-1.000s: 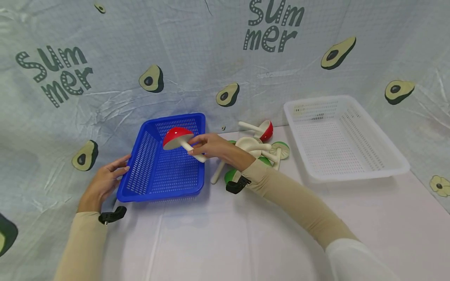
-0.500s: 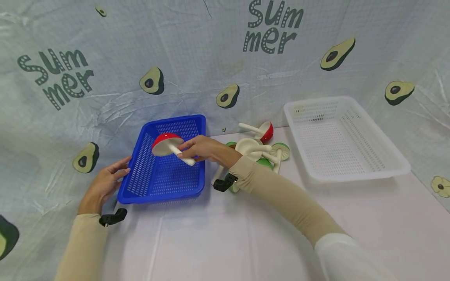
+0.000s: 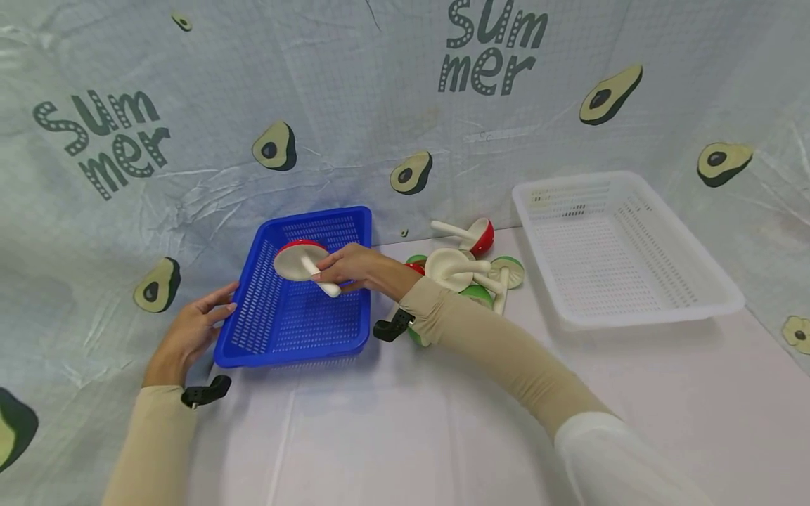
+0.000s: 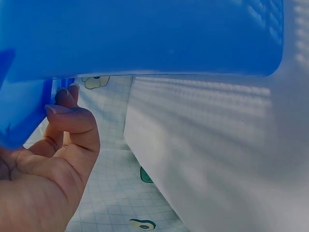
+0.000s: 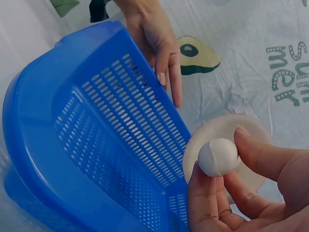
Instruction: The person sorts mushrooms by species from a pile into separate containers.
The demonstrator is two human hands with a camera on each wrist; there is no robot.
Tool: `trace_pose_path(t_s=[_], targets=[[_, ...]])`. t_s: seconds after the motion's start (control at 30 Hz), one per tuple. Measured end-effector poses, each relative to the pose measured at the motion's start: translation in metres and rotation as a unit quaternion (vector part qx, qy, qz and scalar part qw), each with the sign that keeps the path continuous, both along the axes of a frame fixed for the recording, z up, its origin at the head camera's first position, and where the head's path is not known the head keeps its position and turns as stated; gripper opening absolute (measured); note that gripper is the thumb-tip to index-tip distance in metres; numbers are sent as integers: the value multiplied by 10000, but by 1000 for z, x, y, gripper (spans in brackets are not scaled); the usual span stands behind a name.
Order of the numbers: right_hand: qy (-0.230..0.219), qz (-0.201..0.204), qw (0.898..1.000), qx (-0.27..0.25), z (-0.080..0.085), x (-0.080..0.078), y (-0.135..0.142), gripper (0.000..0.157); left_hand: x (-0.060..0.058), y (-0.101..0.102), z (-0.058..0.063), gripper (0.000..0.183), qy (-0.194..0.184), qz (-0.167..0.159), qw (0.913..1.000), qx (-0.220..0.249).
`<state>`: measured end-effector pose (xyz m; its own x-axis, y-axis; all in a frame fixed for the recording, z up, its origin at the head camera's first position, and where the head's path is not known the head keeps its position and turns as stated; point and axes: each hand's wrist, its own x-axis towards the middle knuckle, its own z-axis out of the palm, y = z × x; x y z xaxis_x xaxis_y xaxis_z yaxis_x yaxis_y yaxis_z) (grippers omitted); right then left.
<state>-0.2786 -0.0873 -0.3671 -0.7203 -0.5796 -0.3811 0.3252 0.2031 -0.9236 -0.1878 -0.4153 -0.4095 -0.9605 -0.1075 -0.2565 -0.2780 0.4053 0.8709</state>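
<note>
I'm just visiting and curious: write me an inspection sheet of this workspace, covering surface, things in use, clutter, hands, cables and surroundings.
Surface: pale table, faint crease lines.
Things in use: red mushroom, held over the blue basket; mushroom pile with red, green and pale parts showing, partly hidden by the right sleeve; white basket to the pile's right.
Clutter: nothing seen beyond these.
Hands: right hand pinches the red mushroom's stem; left hand touches the blue basket's left rim.
Cables: nothing seen; a black device sits on each wrist.
Surroundings: pale cloth printed with avocados and the word "summer".
</note>
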Motion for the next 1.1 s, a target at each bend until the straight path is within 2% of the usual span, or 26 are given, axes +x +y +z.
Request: trace_pose_path(t_s=[0.3,0.53,0.67,0.83,1.1], targets=[[39,-117,9999,-51,-4,0,-2,51,2,4,-1,60,61,-40,10000,10],[1049,291,9920,641,4,2,8,53,2,3,0,60,114,-23,9999,3],[1014,381,9932,420,9,0,24,50,2,3,2,61,128,-15,9999,44],[971,404,9943,149,6,-5,51,44,2,3,1,60,115,-20,9999,40],[1047,281,9941,70,6,-7,98,39,4,2,2,62,138,-15,9997,205]])
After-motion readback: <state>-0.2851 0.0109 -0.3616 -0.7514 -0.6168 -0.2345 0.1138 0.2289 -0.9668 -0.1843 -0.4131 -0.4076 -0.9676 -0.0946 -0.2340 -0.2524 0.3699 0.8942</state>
